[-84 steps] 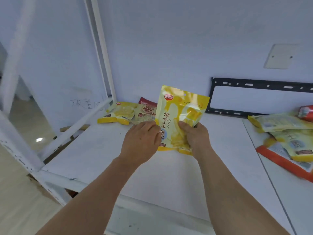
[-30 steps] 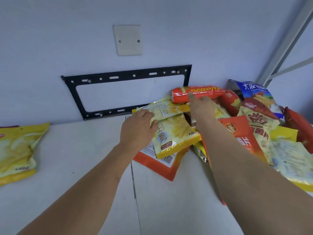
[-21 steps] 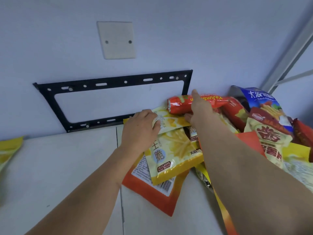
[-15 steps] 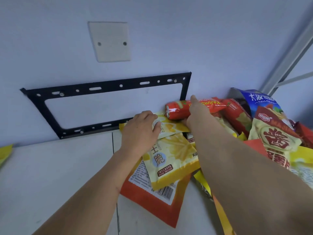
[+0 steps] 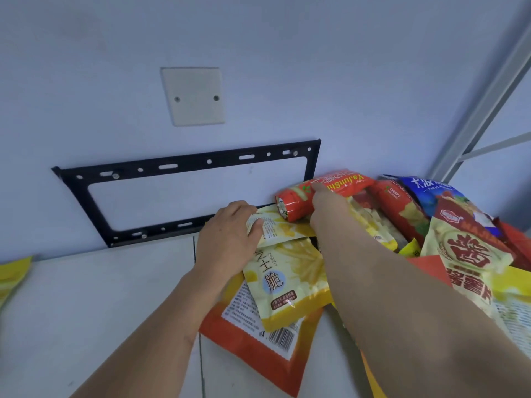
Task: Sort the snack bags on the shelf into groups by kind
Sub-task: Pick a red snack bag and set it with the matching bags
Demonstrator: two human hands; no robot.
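Note:
A pile of snack bags fills the right end of the white shelf (image 5: 86, 311). My left hand (image 5: 227, 242) pinches the left edge of a pale yellow bag (image 5: 281, 225) lying back side up. Below it lies a yellow fries bag (image 5: 290, 282) face up, on top of an orange bag (image 5: 258, 340) turned back side up. My right hand (image 5: 327, 208) reaches over the pile, its index finger laid along a rolled red bag (image 5: 298, 199) against the wall. Its other fingers are hidden. One more yellow bag (image 5: 11, 277) lies at the far left edge.
Deeper in the pile are a red crispy bag (image 5: 399, 208), a blue bag (image 5: 431, 193) and a beige-and-red bag (image 5: 465, 254). A black bracket (image 5: 184, 165) and a wall plate (image 5: 192, 96) sit on the back wall. A shelf upright (image 5: 488, 96) stands at the right.
Earlier both hands held a yellow bag by the left group; that bag now lies at the left. Both hands have gone to the right pile and have hardly moved over the last second.

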